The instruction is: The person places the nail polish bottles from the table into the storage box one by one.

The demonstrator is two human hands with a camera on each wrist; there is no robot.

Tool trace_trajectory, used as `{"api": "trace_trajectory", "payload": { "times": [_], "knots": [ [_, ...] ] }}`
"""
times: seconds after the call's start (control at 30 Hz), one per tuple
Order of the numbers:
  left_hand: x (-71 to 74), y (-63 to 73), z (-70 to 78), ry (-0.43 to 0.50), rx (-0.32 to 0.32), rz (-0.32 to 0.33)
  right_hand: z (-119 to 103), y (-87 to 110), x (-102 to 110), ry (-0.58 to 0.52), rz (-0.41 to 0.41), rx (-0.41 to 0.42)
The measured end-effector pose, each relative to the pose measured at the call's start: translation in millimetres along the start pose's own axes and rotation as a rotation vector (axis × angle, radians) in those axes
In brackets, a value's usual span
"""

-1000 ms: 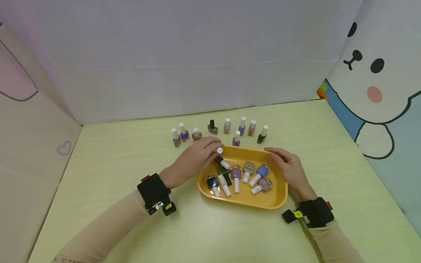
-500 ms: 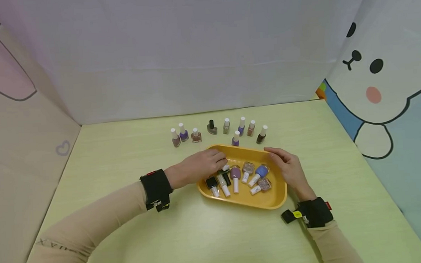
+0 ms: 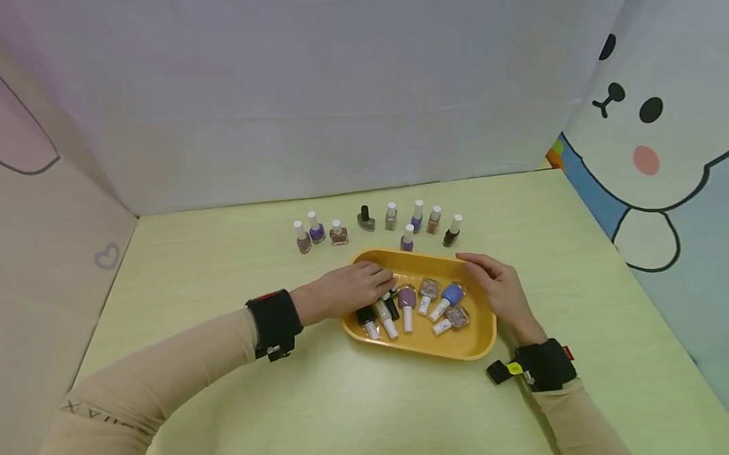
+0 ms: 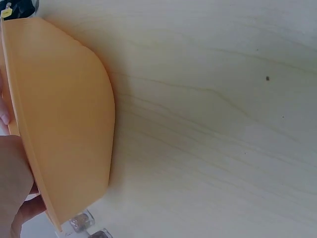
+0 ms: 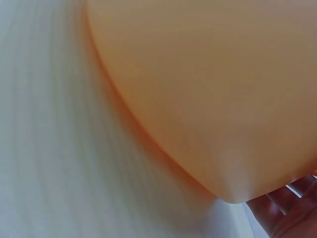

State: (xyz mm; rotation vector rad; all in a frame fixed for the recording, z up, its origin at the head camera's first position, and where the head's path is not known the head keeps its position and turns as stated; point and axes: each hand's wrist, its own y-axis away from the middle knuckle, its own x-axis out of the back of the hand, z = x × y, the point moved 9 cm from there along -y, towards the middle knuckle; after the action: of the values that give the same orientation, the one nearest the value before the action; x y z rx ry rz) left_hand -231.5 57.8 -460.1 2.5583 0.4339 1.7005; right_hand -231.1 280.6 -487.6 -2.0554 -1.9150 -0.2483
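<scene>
- Head view shows a yellow tray (image 3: 476,341) in the middle of a pale green bench (image 3: 318,419), slightly askew.
- Left hand (image 3: 351,287) reaches over the tray's left end, fingers bent down inside; its fingertips are hidden, so I cannot tell how wide this grip is or whether it has hold of anything.
- Right hand (image 3: 503,293) has its grip closed about the tray's rim at the right end, close to the far corner.
- Beneath and beside the left fingers lie a black bottle (image 3: 365,315), a cream bottle (image 3: 382,311) and a dark-capped bottle (image 3: 392,309), the last partly covered.
- Further right in the tray lie a mauve bottle (image 3: 407,297), a silver glitter bottle (image 3: 429,288), a blue bottle (image 3: 453,293) and a pink glitter bottle (image 3: 459,316).
- Nine more bottles stand behind the tray in a loose row; a short purple bottle (image 3: 406,243) is nearest, just beyond the far rim, and a dark bottle (image 3: 450,238) stands near it to the right.
- Left hand and black wristband (image 3: 275,324) block the view of the tray's left end.
- White cloth (image 3: 358,92) closes off the bench's far edge; a cartoon-printed cloth (image 3: 692,179) hangs at the right.
</scene>
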Motion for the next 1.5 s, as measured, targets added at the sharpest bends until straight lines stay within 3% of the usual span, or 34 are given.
{"api": "trace_trajectory", "payload": {
  "times": [0.23,0.6,1.13,1.3,1.5],
  "knots": [
    [-2.4,-2.9,2.0,-0.052,-0.005,-0.004,0.6,0.0,0.1,0.001,0.000,-0.011],
    [-4.2,-6.6,1.4,-0.004,0.038,-0.009,1.1,-0.1,0.0,0.004,-0.002,-0.013],
    [-6.9,-5.3,-4.4,0.178,0.046,-0.032,0.9,0.3,-1.5,0.001,-0.009,-0.031],
    [-2.5,-0.8,-10.0,0.232,0.054,0.027,2.3,0.0,-1.8,0.003,-0.011,-0.036],
    [7.1,10.8,-24.5,0.264,0.112,0.237,3.2,0.0,-1.7,0.000,-0.009,-0.039]
  ]
}}
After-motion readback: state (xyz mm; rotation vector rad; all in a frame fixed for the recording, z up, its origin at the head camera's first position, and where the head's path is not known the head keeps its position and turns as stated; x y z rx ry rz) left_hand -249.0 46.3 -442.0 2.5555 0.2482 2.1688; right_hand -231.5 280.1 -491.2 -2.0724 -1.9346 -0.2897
